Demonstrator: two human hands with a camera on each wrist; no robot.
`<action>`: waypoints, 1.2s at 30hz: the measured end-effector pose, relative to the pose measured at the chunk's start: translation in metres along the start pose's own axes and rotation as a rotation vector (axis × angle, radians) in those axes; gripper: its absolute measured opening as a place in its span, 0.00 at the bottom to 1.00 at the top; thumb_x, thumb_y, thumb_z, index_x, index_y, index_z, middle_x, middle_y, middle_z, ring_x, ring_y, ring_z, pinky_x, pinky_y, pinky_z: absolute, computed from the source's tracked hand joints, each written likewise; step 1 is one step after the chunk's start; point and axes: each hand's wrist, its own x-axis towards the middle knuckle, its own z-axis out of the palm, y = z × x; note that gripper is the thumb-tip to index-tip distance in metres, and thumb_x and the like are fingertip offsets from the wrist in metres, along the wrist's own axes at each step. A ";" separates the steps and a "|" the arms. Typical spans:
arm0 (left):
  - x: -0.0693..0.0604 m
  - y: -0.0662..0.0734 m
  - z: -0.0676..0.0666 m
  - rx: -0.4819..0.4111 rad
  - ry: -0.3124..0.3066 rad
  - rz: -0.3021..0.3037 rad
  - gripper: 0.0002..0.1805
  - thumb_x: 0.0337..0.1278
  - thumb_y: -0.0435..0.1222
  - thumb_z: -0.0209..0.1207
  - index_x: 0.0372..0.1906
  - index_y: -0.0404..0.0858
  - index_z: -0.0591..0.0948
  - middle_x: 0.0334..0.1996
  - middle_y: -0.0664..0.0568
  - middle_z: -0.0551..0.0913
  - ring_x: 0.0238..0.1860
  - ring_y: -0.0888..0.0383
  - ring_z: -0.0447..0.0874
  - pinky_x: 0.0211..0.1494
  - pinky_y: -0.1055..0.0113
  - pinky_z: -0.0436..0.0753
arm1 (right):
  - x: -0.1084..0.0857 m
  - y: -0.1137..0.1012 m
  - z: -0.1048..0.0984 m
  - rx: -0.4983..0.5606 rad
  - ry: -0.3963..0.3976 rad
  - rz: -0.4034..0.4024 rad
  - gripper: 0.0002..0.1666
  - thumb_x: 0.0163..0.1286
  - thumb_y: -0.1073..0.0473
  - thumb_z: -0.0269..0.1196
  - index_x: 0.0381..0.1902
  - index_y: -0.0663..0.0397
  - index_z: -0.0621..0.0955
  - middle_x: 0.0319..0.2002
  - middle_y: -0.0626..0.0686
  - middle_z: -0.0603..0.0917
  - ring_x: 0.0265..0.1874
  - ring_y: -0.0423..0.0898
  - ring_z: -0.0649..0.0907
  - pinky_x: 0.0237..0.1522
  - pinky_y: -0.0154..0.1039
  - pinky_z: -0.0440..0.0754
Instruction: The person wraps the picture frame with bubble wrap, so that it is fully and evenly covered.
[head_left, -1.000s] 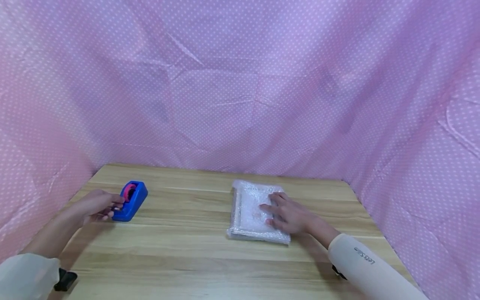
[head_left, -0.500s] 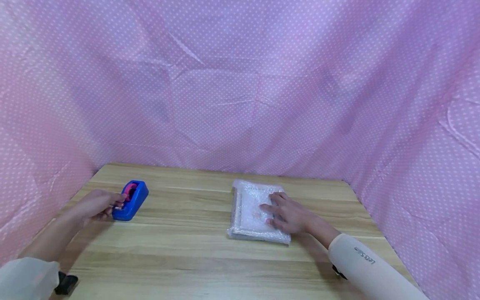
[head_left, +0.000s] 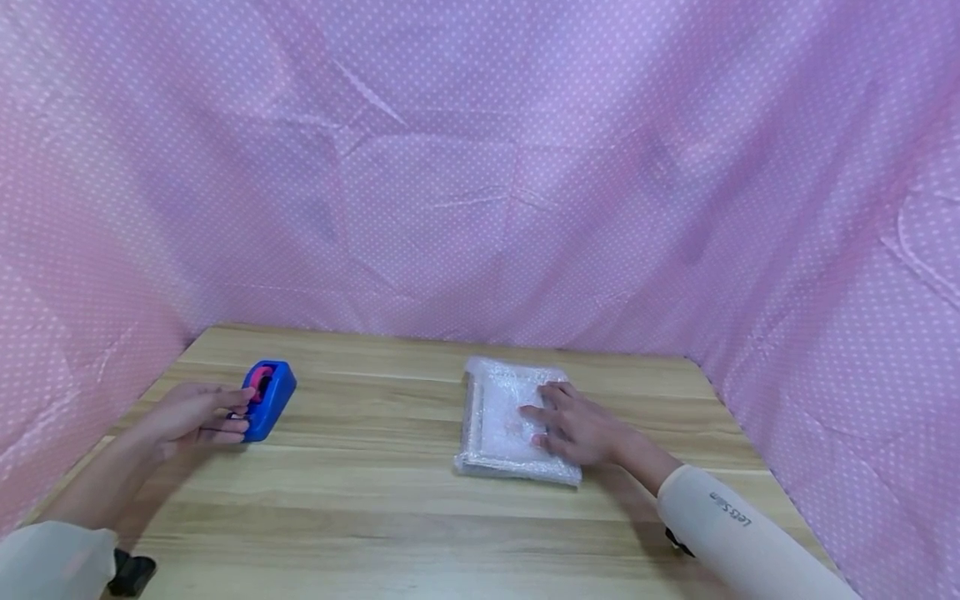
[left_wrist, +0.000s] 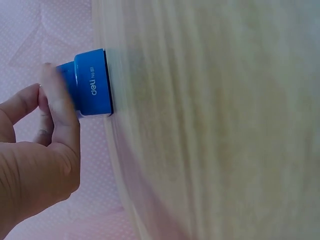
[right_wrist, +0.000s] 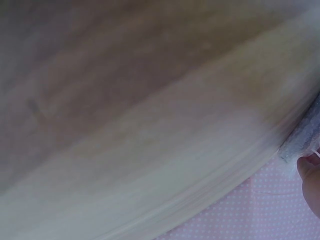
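Note:
A blue tape dispenser with a pink roll core stands at the left of the table. My left hand is at its near left side. In the left wrist view, the thumb and a fingertip of that hand meet in a pinch at the dispenser's front, where a small glint of clear tape shows; another finger, blurred, lies across the dispenser. Right of centre lies a flat, framed-looking package in bubble wrap. My right hand rests on its right half with spread fingers; only the thumb side shows in the right wrist view.
The wooden table spans the lower view. Pink dotted cloth hangs behind it and along both sides, close to the table's edges.
The lower fingers of my left hand have straightened and reached forward against the dispenser's front. My right hand and the wrapped package have stayed in place.

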 end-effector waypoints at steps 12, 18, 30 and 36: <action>0.000 0.000 0.000 -0.049 -0.057 0.009 0.17 0.77 0.39 0.57 0.54 0.28 0.74 0.38 0.46 0.88 0.39 0.49 0.91 0.49 0.53 0.88 | 0.001 0.002 0.002 0.001 -0.009 0.011 0.31 0.79 0.40 0.53 0.74 0.41 0.73 0.71 0.70 0.68 0.71 0.66 0.66 0.69 0.63 0.69; 0.000 0.001 0.000 -0.087 -0.061 -0.002 0.09 0.76 0.39 0.57 0.45 0.36 0.78 0.35 0.48 0.86 0.37 0.50 0.91 0.48 0.53 0.88 | 0.000 0.001 0.002 0.021 -0.023 0.030 0.31 0.79 0.39 0.53 0.75 0.40 0.72 0.72 0.69 0.67 0.72 0.66 0.65 0.69 0.64 0.69; 0.002 0.003 0.003 -0.057 -0.032 -0.047 0.12 0.77 0.42 0.55 0.34 0.42 0.79 0.20 0.56 0.79 0.35 0.51 0.92 0.47 0.52 0.88 | 0.000 0.001 0.005 -0.009 0.042 -0.020 0.30 0.77 0.42 0.56 0.72 0.44 0.75 0.69 0.71 0.70 0.69 0.68 0.68 0.65 0.65 0.73; -0.001 0.002 0.003 -0.042 -0.039 -0.047 0.11 0.78 0.40 0.54 0.39 0.47 0.86 0.22 0.54 0.79 0.37 0.52 0.92 0.49 0.52 0.88 | 0.000 0.000 0.002 0.004 0.009 0.011 0.31 0.78 0.40 0.54 0.74 0.43 0.74 0.71 0.71 0.68 0.71 0.68 0.66 0.67 0.66 0.70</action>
